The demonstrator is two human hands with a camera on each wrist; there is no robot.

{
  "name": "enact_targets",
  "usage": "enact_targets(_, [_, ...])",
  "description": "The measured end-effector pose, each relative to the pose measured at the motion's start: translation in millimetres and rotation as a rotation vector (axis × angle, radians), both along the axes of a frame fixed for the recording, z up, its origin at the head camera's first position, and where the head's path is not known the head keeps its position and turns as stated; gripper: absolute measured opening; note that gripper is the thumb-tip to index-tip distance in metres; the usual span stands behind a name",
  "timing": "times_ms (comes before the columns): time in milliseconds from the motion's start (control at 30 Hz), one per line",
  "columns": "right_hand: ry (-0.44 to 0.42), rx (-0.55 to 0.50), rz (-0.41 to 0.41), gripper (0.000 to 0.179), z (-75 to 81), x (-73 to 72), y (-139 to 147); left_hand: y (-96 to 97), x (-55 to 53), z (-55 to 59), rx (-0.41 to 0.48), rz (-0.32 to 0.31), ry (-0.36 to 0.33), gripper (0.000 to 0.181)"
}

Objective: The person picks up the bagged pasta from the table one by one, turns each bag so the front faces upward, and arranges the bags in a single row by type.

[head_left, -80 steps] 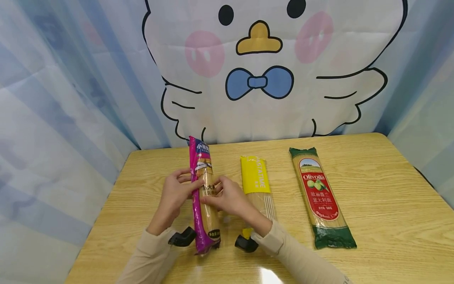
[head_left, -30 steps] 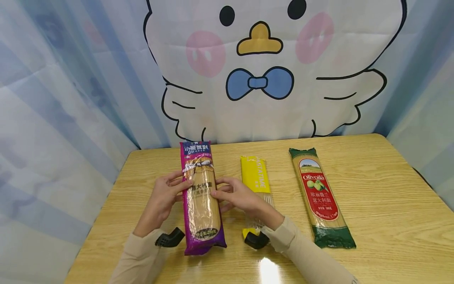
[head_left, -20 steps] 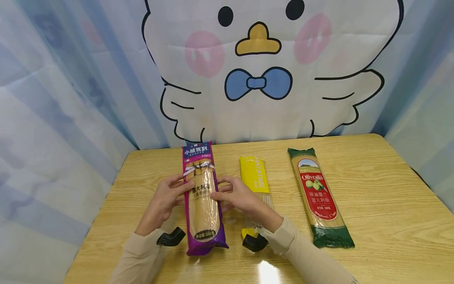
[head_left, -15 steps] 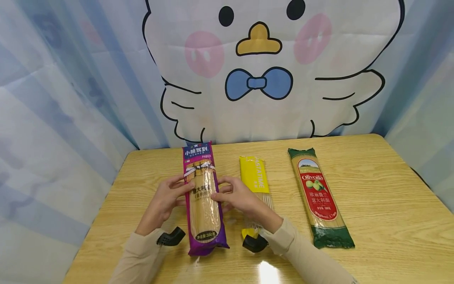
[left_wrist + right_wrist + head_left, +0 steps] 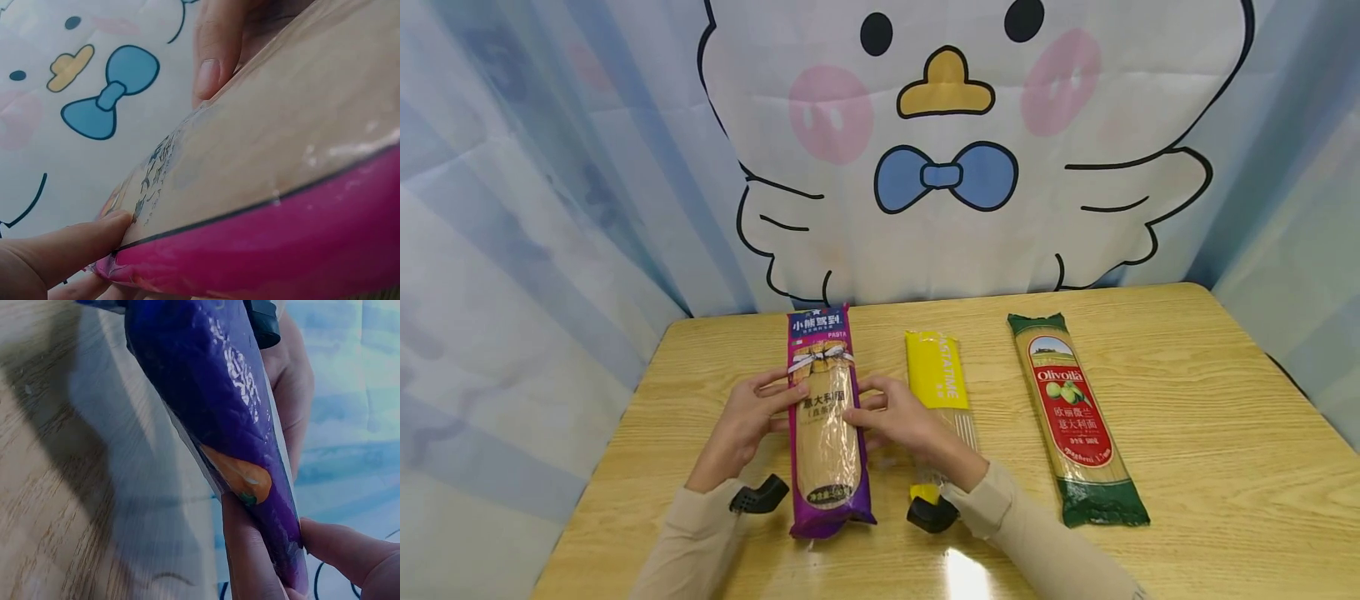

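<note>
Both hands hold a purple and magenta spaghetti packet (image 5: 827, 450) with a clear window, its printed front facing up toward the head camera. My left hand (image 5: 752, 421) grips its left edge, thumb on the front and fingers behind. On the right edge, my right hand (image 5: 898, 417) pinches it the same way. The left wrist view shows the left thumb pressing the window side of the packet (image 5: 262, 162). In the right wrist view, the purple side of the packet (image 5: 200, 381) is between thumb and finger, above the wooden surface.
A yellow-topped pasta packet (image 5: 936, 371) lies just right of the held one, partly behind the right hand and wrist. Farther right lies a green-ended spaghetti packet (image 5: 1078, 417) with a red label. The wooden table (image 5: 1210, 417) ends at a printed curtain (image 5: 955, 250).
Earlier the packet was turned on its side; it has rotated so its front faces up. Over the last half second it has shifted only slightly, with both hands keeping their grip.
</note>
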State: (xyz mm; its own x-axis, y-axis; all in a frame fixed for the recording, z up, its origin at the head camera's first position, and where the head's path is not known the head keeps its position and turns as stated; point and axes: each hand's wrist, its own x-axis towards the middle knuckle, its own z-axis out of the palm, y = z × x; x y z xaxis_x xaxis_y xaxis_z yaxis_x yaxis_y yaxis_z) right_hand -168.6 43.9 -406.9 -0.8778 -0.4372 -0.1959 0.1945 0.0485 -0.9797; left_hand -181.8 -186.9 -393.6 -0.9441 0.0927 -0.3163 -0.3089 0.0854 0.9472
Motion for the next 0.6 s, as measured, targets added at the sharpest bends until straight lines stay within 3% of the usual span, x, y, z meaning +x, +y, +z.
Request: enact_targets(600, [-0.014,0.096,-0.017,0.039,-11.1,-6.4,-7,0.0,-11.9,-16.4,-0.018,-0.004,0.001,0.06])
